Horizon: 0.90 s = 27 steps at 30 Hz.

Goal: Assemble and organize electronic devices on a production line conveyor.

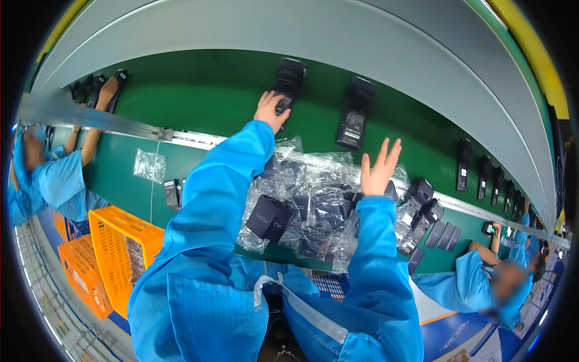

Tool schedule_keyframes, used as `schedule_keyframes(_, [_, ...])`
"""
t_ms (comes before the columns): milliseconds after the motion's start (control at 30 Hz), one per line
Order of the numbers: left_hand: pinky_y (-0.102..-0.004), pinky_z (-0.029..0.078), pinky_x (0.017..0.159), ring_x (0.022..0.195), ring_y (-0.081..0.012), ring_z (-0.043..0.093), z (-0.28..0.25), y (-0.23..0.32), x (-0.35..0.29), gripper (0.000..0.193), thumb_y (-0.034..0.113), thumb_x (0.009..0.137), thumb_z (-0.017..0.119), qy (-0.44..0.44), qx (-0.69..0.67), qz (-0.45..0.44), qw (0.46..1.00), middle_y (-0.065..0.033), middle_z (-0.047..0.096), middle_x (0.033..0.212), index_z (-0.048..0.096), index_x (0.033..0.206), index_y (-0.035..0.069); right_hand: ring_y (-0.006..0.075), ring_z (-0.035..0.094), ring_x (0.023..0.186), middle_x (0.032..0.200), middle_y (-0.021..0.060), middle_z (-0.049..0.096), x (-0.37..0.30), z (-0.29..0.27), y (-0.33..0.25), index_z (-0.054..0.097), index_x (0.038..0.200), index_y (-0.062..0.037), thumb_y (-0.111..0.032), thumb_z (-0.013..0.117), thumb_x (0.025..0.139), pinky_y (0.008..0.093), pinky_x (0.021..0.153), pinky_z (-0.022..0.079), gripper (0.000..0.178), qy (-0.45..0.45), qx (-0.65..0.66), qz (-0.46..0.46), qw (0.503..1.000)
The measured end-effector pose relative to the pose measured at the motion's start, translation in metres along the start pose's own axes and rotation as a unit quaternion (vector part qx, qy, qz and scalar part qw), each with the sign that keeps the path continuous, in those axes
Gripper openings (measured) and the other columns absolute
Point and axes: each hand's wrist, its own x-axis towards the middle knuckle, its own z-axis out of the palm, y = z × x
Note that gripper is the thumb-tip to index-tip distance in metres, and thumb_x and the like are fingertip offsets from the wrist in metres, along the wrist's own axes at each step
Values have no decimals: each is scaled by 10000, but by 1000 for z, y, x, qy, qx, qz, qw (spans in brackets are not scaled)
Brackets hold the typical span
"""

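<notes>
My left hand (273, 112) reaches onto the green conveyor belt, fingers closed around the lower end of a black handheld terminal (291, 75). My right hand (380, 169) is open, fingers spread, holding nothing above the near edge of the belt. Just beyond it a second black terminal (352, 118) lies face down on the belt, a pale label showing. Between my forearms is a heap of clear plastic bags (329, 211) with dark flat pieces inside. On the heap's near left side sits a dark box (269, 218) with pale lettering.
Right of my right forearm lie more black terminals (422, 211) and dark slim packs (443, 234). An orange crate (111, 232) stands at left. A metal rail (193, 139) edges the belt. Co-workers in blue sit on both sides; one co-worker's hand (108, 90) touches terminals far left.
</notes>
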Motion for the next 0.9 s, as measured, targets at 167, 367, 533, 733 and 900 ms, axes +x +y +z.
schedule_keyframes(167, [-410, 364, 968, 1167, -368, 415, 16, -1, -3, 445, 261, 718, 688, 45, -15, -15, 999, -204, 443, 1262, 567, 1115, 100, 387, 152, 1317, 1440, 187, 148, -57, -56, 13, 346, 1325, -41, -141, 549, 790, 461, 1055, 168, 580, 65, 10, 47, 997])
schedule_keyframes(367, [-426, 327, 934, 1094, -312, 404, 17, 11, -7, 389, 298, 720, 672, 99, 103, -81, 986, -121, 463, 1188, 606, 1096, 219, 377, 123, 1330, 1441, 190, 133, -91, -102, 14, 376, 1305, -40, -123, 547, 787, 456, 1055, 182, 552, 100, 13, 121, 987])
schedule_keyframes(533, [-416, 334, 928, 1072, -312, 397, 6, 14, -4, 357, 305, 705, 686, 68, 102, -128, 984, -118, 448, 1176, 640, 1050, 226, 372, 172, 1321, 1439, 180, 149, -102, -122, 13, 393, 1298, -52, -95, 540, 788, 460, 1037, 231, 533, 148, -12, 138, 979])
schedule_keyframes(733, [-423, 321, 926, 1099, -308, 380, 11, 4, -2, 367, 307, 717, 681, 44, 98, -129, 986, -118, 420, 1207, 622, 1072, 239, 373, 176, 1320, 1435, 183, 162, -115, -122, 7, 413, 1276, -42, -76, 537, 790, 455, 1037, 232, 503, 142, -22, 159, 977])
schedule_keyframes(900, [-544, 250, 948, 1208, -294, 309, 20, -1, -1, 475, 409, 838, 507, 55, 222, -81, 970, -101, 312, 1342, 426, 1280, 254, 369, 166, 1323, 1439, 170, 163, -128, -119, 1, 418, 1269, -41, -84, 537, 800, 454, 1039, 230, 486, 130, -20, 172, 976])
